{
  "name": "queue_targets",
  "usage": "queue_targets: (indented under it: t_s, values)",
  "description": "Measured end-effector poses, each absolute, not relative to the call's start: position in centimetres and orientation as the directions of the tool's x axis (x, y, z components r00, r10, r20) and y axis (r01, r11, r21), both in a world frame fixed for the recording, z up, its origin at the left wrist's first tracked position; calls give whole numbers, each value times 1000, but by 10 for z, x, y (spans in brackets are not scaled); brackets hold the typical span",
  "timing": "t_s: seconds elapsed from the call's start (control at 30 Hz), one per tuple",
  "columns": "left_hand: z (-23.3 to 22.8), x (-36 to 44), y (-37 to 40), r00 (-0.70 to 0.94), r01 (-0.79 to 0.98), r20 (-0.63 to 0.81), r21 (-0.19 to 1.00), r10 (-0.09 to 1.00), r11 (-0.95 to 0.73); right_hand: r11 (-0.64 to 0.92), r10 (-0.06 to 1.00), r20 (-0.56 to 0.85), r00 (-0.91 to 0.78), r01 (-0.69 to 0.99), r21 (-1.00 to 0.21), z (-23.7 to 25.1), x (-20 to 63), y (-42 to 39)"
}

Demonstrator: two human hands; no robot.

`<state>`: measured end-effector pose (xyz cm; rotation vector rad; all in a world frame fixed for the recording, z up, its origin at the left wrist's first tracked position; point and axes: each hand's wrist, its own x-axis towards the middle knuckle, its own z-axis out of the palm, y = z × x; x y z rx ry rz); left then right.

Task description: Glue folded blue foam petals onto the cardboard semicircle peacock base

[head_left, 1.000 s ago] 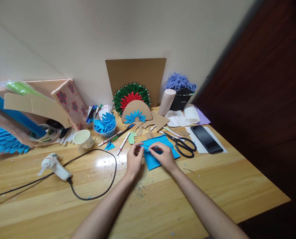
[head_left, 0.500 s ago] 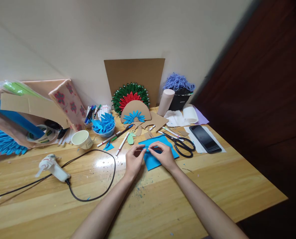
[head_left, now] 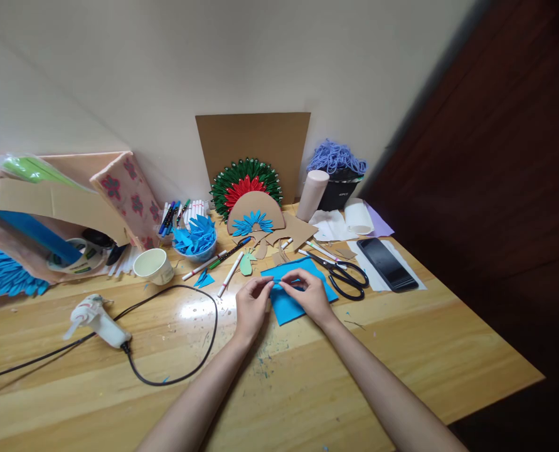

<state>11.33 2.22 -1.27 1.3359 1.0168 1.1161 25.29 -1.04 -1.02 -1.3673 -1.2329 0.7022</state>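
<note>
My left hand (head_left: 251,306) and my right hand (head_left: 310,297) meet fingertip to fingertip, each closed in a pinch. Between them is a small blue folded strip (head_left: 277,282), mostly covered by the fingers; whether it is paper or felt I cannot tell. Below the hands a blue sheet (head_left: 285,310) lies flat on the wooden table. Black-handled scissors (head_left: 349,277) rest just right of it, their blades pointing toward its upper edge. A green leaf-like cutout (head_left: 246,263) and a white marker (head_left: 231,274) lie to the left.
A glue gun (head_left: 101,323) with a looped black cord lies at left, near a paper cup (head_left: 154,267). A bowl of blue pieces (head_left: 195,240) stands behind. Cardboard with a blue petal fan (head_left: 253,223) leans at the back. A phone (head_left: 387,265) lies at right.
Both hands keep their pinch on the blue strip, with only slight finger movement. The whole view has shifted very slightly.
</note>
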Motion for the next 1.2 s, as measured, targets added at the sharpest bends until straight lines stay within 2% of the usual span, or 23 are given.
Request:
queue_targets:
  t_s: [0.43, 0.9, 1.2]
  values:
    - [-15, 113, 23, 192, -32, 76, 997, 979, -71, 234, 913, 347, 216, 420, -877, -4, 254, -14]
    - [-17, 114, 23, 203, -44, 63, 998, 977, -55, 226, 919, 337, 206, 426, -876, -5, 251, -14]
    - [-14, 114, 25, 202, -98, -19, 994, 979, 40, 245, 909, 360, 212, 429, -870, -4, 248, -15]
